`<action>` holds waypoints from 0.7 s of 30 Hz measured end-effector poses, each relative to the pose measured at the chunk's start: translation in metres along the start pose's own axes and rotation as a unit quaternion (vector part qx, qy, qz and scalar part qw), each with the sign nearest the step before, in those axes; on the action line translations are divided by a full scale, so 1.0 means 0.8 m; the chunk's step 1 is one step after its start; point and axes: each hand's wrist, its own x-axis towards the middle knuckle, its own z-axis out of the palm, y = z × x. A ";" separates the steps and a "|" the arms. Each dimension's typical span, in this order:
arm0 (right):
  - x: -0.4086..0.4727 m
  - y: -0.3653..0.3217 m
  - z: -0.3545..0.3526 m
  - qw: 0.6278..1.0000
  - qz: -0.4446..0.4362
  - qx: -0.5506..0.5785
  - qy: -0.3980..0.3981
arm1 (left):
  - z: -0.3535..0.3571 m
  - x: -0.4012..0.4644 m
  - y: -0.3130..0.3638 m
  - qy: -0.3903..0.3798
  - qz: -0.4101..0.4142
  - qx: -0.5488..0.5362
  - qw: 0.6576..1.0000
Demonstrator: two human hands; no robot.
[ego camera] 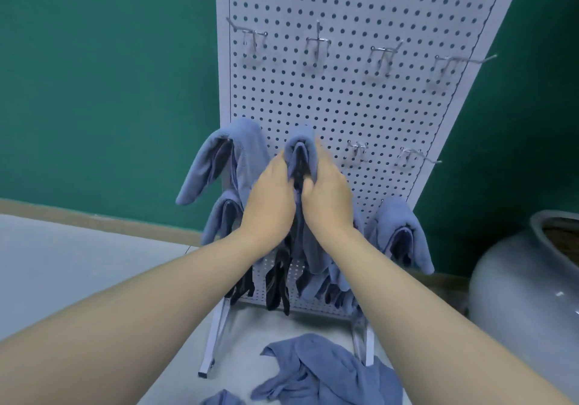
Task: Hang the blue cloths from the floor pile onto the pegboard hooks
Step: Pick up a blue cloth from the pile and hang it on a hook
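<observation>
A green wall [94,75] fills the left side, with a pale floor [78,263] below it. A white pegboard [344,97] on a white stand is set against the wall; its top is cut off by the frame edge. A folded blue cloth [216,160] is draped over a hook at the board's lower left, and another [222,216] is hung just beneath it; both hooks are hidden by the fabric. Dark strips are seen hanging below, but what they are cannot be made out. At the centre, a third blue cloth [300,144] is held over a hook by both hands: the left hand [272,197] is closed on its left fold and the right hand [329,197] on its right fold, the fingertips hidden in the fabric. Bare metal hooks [383,52] are fixed higher up and to the right. A further cloth [401,232] is hung at lower right. The floor pile [326,373] is partly cut off at the bottom edge. A grey ceramic jar [526,285] is cropped at the right.
</observation>
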 end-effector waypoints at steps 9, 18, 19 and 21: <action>-0.032 0.010 -0.001 0.995 0.001 -0.019 -0.094 | 0.001 -0.005 -0.032 -0.097 0.054 0.111 0.988; -0.097 -0.015 -0.064 0.972 -0.004 -0.137 -0.191 | -0.065 -0.049 0.001 -0.201 0.009 0.233 0.951; -0.113 -0.016 -0.072 0.975 0.000 -0.134 -0.179 | -0.072 -0.061 0.003 -0.200 0.005 0.242 0.949; -0.151 -0.012 -0.085 0.979 0.008 -0.121 -0.163 | -0.089 -0.089 0.005 -0.190 0.007 0.248 0.950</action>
